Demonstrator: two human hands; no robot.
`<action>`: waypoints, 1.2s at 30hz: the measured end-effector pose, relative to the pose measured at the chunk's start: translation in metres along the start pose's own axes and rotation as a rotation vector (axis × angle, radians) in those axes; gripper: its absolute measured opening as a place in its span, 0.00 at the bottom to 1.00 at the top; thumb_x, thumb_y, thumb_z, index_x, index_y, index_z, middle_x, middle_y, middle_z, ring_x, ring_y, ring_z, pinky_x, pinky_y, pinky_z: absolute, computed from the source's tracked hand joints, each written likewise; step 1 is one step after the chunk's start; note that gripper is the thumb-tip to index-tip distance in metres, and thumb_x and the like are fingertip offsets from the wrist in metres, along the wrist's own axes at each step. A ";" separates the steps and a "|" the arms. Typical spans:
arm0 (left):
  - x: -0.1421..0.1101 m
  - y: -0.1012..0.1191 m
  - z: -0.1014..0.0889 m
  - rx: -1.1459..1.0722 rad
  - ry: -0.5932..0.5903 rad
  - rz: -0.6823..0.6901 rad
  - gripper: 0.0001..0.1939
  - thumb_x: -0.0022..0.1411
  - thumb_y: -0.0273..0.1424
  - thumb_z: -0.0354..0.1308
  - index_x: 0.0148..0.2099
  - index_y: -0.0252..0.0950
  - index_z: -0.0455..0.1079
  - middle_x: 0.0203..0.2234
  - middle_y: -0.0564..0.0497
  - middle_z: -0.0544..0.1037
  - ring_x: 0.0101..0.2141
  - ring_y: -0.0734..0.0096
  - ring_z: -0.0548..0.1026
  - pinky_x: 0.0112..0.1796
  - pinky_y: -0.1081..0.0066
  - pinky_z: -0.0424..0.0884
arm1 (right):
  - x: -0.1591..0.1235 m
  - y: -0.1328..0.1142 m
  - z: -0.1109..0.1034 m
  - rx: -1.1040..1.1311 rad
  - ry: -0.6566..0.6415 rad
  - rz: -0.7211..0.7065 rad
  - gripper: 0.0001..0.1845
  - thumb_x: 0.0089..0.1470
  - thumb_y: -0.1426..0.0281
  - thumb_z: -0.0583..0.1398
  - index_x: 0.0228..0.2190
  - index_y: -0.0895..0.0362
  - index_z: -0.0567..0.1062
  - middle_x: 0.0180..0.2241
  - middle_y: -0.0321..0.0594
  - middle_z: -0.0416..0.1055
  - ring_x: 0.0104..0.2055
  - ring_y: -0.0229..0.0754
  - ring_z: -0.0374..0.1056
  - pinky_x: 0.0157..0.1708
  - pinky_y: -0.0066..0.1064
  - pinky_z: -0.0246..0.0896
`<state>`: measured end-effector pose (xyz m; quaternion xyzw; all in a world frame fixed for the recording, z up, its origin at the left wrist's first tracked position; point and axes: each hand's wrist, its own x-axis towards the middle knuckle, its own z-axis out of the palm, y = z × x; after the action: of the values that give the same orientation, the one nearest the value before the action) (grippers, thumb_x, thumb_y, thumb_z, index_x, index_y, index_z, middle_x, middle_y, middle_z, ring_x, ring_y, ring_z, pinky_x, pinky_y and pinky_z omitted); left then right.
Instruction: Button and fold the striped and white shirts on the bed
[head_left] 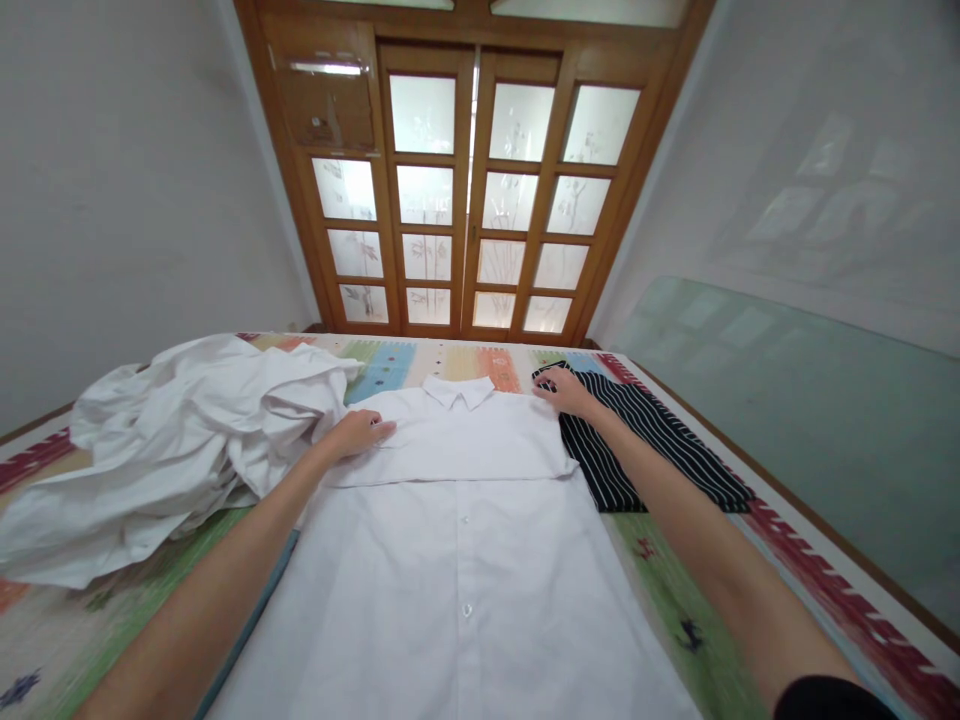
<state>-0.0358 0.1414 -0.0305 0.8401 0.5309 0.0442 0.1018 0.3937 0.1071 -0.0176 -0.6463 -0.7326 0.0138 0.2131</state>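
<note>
A white collared button-up shirt (457, 560) lies flat, front up, its collar (458, 391) at the far end. White fabric is folded straight across its chest, with the lower edge running from side to side. My left hand (363, 434) rests at the shirt's left shoulder, fingers loosely bent and thumb lying toward the chest. Over by the right shoulder, my right hand (566, 391) has curved fingers parted from the thumb. It is close to a folded black garment with white stripes (660, 435). No cloth shows pinched in either hand.
Crumpled white cloth (202, 430) is heaped on the left. Under everything spreads a colourful patterned cover (675, 590). A pale green panel (795, 420) stands along the right wall, and wooden glass-paned doors (469, 200) close off the far end.
</note>
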 end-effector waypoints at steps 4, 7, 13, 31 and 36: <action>-0.004 0.008 0.001 0.100 0.080 -0.044 0.17 0.63 0.40 0.49 0.45 0.35 0.71 0.41 0.41 0.79 0.44 0.57 0.76 0.42 0.67 0.68 | -0.046 -0.028 -0.012 -0.063 -0.005 -0.234 0.24 0.47 0.65 0.62 0.48 0.57 0.72 0.46 0.46 0.68 0.45 0.49 0.65 0.50 0.40 0.57; -0.009 0.015 0.006 0.153 0.124 -0.035 0.17 0.63 0.36 0.49 0.50 0.34 0.69 0.46 0.40 0.77 0.48 0.56 0.74 0.46 0.64 0.67 | -0.091 -0.050 -0.015 -0.255 -0.090 -0.296 0.38 0.41 0.64 0.64 0.55 0.55 0.67 0.53 0.50 0.62 0.49 0.53 0.62 0.50 0.43 0.57; -0.011 0.020 0.011 0.100 0.119 -0.073 0.18 0.63 0.35 0.49 0.52 0.33 0.68 0.49 0.37 0.76 0.50 0.51 0.73 0.47 0.60 0.67 | -0.139 -0.076 0.001 -0.553 -0.055 -0.104 0.28 0.49 0.74 0.59 0.54 0.58 0.67 0.53 0.53 0.63 0.45 0.51 0.65 0.43 0.36 0.59; -0.015 0.010 0.018 -0.077 0.246 0.009 0.14 0.62 0.34 0.50 0.40 0.36 0.76 0.35 0.46 0.81 0.39 0.63 0.77 0.41 0.70 0.69 | -0.115 -0.079 0.014 -0.440 -0.119 -0.083 0.12 0.50 0.69 0.58 0.31 0.60 0.80 0.40 0.49 0.76 0.46 0.51 0.65 0.48 0.40 0.54; -0.012 0.020 0.026 -0.019 0.336 0.036 0.14 0.66 0.32 0.47 0.43 0.35 0.73 0.41 0.44 0.79 0.44 0.62 0.75 0.46 0.67 0.66 | -0.085 -0.087 0.033 -0.334 0.020 -0.026 0.21 0.59 0.71 0.49 0.45 0.64 0.77 0.53 0.52 0.70 0.56 0.48 0.62 0.58 0.37 0.50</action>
<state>-0.0187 0.1190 -0.0514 0.8294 0.5247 0.1909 0.0185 0.3073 0.0206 -0.0473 -0.6632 -0.7309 -0.1173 0.1104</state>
